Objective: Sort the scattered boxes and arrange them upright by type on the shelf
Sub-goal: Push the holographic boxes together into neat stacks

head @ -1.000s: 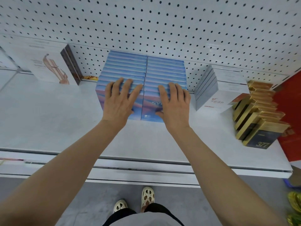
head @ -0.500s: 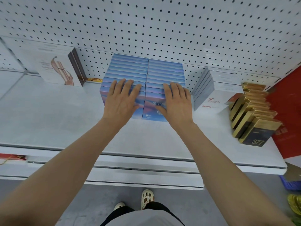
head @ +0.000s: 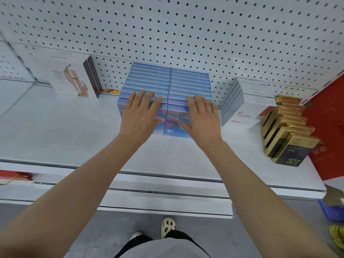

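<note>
your left hand and right hand lie flat, fingers straight, on the blue boxes, which stand upright in two rows on the shelf; right of them stand white boxes, then gold boxes; left of them, tall white boxes

I see a pegboard behind, a blue basket low at right, a red panel beside it, and grey floor below.

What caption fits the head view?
Both hands, left hand and right hand, press flat on upright blue boxes.
</note>
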Demonstrator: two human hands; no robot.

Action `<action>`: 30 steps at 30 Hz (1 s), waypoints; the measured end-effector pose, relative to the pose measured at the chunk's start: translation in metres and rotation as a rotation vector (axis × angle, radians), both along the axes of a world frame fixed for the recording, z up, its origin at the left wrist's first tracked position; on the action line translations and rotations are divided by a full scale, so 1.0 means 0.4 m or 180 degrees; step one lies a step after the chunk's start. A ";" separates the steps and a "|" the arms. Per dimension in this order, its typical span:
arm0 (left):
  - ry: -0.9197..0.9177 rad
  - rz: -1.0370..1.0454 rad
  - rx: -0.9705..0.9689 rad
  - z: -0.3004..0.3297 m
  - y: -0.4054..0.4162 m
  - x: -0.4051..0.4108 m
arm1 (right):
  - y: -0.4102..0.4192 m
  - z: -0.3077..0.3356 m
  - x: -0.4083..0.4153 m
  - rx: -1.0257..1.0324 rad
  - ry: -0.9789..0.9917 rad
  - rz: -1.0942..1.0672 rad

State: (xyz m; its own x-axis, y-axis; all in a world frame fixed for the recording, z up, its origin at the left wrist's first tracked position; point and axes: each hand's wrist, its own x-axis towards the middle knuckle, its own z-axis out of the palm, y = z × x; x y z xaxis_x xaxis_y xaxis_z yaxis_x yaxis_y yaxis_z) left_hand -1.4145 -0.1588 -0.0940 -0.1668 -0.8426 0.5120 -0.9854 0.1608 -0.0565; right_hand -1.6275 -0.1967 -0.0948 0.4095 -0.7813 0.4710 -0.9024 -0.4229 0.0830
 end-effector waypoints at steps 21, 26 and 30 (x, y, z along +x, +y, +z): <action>0.0346 -0.0324 -0.0020 0.002 0.003 0.025 | -0.015 -0.008 0.004 -0.0325 -0.0308 0.0647; 0.0369 -0.0584 0.0411 0.030 -0.021 0.042 | -0.031 0.014 0.000 0.0145 -0.0396 0.0812; 0.0602 -0.0705 0.0229 0.022 -0.029 0.043 | -0.035 0.014 -0.001 -0.0025 -0.0536 0.0873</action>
State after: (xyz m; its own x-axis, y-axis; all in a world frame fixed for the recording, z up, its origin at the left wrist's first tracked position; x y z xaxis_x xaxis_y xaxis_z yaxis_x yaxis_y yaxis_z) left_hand -1.3973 -0.1706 -0.0850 -0.2580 -0.8315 0.4919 -0.9178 0.3700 0.1440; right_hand -1.6280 -0.2106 -0.0890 0.5202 -0.6486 0.5556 -0.7560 -0.6523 -0.0537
